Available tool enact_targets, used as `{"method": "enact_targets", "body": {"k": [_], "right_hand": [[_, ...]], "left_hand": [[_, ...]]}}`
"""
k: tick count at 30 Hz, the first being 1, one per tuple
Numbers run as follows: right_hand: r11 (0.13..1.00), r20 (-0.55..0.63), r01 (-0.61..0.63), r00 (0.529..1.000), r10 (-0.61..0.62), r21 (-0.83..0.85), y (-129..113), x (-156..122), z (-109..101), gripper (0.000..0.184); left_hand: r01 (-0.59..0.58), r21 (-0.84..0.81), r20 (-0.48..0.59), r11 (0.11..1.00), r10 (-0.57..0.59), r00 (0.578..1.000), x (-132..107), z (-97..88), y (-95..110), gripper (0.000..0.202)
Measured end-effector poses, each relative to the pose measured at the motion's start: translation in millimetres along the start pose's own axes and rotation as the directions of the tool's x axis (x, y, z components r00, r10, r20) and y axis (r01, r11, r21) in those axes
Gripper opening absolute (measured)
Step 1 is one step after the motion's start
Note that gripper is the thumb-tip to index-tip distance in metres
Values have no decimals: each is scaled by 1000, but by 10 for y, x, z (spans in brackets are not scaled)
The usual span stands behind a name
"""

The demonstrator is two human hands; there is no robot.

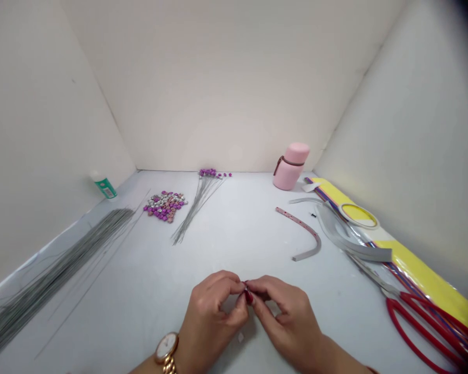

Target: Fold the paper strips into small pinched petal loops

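My left hand [214, 306] and my right hand [284, 317] meet low in the middle of the white table [234, 234], fingertips pinched together on something tiny that I cannot make out. A gold wristwatch [166, 349] sits on my left wrist. Farther back lie a heap of small purple and silver beads [165, 205] and a bunch of thin wires tipped with purple beads [200, 202].
A large sheaf of thin grey wires [50, 275] runs along the left edge. A green-capped bottle [104, 185] leans at the left wall. A pink bottle [289, 166] stands at the back. At the right are grey curved strips [308, 244], a tape ring [359, 215], red-handled scissors [417, 317] and yellow sheets [425, 275].
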State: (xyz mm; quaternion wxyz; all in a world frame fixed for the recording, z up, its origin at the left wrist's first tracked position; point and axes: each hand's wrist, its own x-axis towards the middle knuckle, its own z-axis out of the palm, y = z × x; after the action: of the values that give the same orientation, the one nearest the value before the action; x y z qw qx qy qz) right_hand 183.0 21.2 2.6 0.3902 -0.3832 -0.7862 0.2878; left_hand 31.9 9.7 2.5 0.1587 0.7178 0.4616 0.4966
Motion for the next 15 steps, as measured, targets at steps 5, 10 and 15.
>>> {"method": "enact_targets", "body": {"k": [5, 10, 15], "right_hand": [[998, -35, 53, 998, -55, -30, -3, -4, 16, 21], [973, -14, -120, 992, 125, 196, -20, 20, -19, 22], [972, -34, -136, 989, 145, 193, -9, 41, -22, 19]], "left_hand": [[45, -13, 53, 999, -44, 998, -12, -18, -2, 16], [154, -175, 135, 973, -131, 982, 13, -86, 7, 17], [213, -191, 131, 958, -190, 973, -15, -78, -7, 18]]}}
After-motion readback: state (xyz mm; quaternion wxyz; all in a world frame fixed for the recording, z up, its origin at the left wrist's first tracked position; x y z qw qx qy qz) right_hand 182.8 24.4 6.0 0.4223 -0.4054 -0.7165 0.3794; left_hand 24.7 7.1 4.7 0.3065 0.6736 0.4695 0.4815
